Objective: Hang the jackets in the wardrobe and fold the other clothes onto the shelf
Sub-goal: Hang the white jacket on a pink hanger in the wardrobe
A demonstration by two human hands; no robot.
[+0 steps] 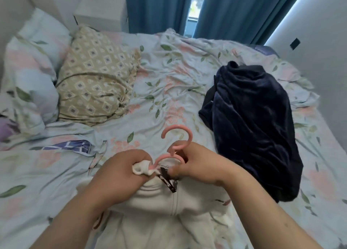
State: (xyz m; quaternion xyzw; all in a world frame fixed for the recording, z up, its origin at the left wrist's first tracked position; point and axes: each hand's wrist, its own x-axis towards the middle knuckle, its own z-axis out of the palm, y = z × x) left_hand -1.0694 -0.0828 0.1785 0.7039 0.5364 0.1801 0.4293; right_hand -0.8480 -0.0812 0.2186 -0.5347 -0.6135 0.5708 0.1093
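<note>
Head view: from over the person's shoulders, looking down at the bed (169, 83) with its floral sheet.
White jacket (169, 215): lies on the near edge of the bed between the forearms, zip front up, collar towards the hands.
Pink hanger (189, 137): its hook stands up above the collar, and its shoulders go down into the neck of the jacket.
Left hand (124, 166): fingers curled, gripping a bunch of white collar together with the hanger's left shoulder.
Right hand (197, 164): fingers curled, pinching the collar's other side just under the hook.
Dark blue garment (253, 128): heaped on the bed to the right, apart from the jacket.
Beige patterned pillow (97, 75): at the head of the bed, on the left.
Blue curtains (155, 6): hanging behind the bed.
</note>
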